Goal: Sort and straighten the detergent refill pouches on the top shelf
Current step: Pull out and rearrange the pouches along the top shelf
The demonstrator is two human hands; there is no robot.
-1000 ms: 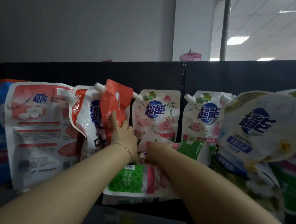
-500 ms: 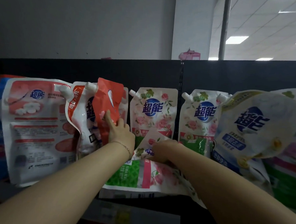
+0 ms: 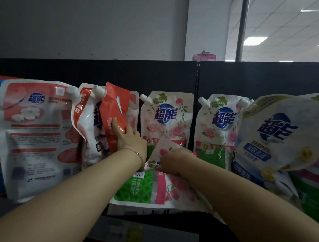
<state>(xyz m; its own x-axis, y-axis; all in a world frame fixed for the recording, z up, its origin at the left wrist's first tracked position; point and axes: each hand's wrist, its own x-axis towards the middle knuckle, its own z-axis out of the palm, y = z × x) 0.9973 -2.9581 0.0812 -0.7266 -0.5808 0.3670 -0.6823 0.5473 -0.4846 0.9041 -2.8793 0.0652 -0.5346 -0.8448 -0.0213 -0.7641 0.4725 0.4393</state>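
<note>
Two arms reached over the shelf [image 3: 168, 224] edge. Nearest, a flat pouch [image 3: 147, 190] lay on its back at the front, and the right hand [image 3: 171, 158] had its fingers curled on its upper end. Just behind, the left hand [image 3: 131, 140] rested on a tilted red pouch [image 3: 115, 107], one finger straight. Farther back, a rose pouch [image 3: 166, 119] and its twin [image 3: 217, 124] stood upright against the back panel [image 3: 157, 76]

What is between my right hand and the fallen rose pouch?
Nothing visible: the right hand holds the fallen rose pouch by its raised top; the left hand presses the red pouch.
</note>
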